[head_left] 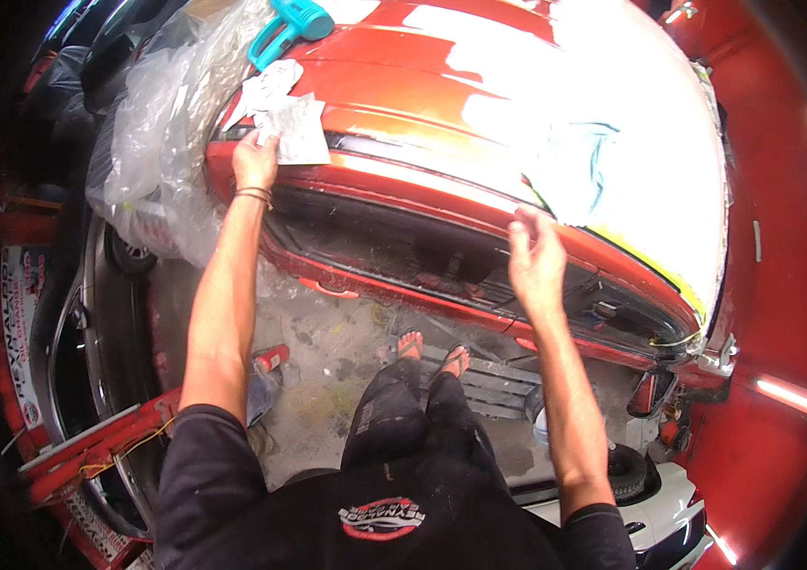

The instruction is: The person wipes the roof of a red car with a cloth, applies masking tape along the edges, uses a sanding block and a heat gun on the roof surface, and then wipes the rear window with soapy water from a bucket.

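My left hand (254, 163) is closed on the edge of a white paper sheet (294, 128), at the left end of the red car's roof rail (394, 176). A crumpled white piece (264, 87) lies just behind it, with a turquoise handled tool (294, 28) farther up on the roof (375, 76). My right hand (536, 255) is at the roof edge above the dark side window (394, 237), fingers curled but apart. Beside its fingertips are a short dark-green strip (535, 195) and the glare-washed roof, with a pale blue patch (584, 161) and yellow tape (665, 275) along its edge.
Clear plastic sheeting (156, 142) drapes at left. A dark car (109, 313) and red metal bar (90, 442) stand left. My sandaled feet (432, 351) are near slatted boards (499, 380) and a bucket (538, 423). A white vehicle (660, 513) is behind me, lower right.
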Demonstrator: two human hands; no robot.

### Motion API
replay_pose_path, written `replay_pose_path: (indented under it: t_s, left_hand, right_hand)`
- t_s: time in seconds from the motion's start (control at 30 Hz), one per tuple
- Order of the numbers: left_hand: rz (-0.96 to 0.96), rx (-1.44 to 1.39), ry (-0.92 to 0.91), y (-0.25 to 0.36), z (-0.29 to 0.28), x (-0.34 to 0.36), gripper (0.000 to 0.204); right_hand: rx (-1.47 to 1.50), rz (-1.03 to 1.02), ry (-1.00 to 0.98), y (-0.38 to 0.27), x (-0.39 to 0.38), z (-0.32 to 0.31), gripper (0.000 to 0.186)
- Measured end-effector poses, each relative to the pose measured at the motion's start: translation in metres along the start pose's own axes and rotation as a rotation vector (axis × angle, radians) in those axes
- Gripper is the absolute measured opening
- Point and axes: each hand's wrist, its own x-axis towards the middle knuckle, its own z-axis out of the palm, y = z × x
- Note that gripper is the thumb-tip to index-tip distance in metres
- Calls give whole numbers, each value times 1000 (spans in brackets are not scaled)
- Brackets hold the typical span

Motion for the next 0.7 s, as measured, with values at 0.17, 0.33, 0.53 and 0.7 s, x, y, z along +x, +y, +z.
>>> replay_pose_path:
  t_s: [0.17, 0.33, 0.53, 0.7]
  left_hand:
    - [154, 776, 280, 73, 55, -21, 64]
    - [613, 402, 73, 117, 127, -27, 54]
    - [353, 392, 97, 161, 243, -31, 57]
    - [241, 613, 90, 161, 262, -34, 62]
  right_hand:
    - [-540, -286, 175, 60, 86, -75, 43]
    - [-684, -260, 186, 77, 158, -59, 64]
    - [-926, -133, 83, 115, 173, -36, 85]
    - [-985, 37, 189, 112, 188, -1, 88]
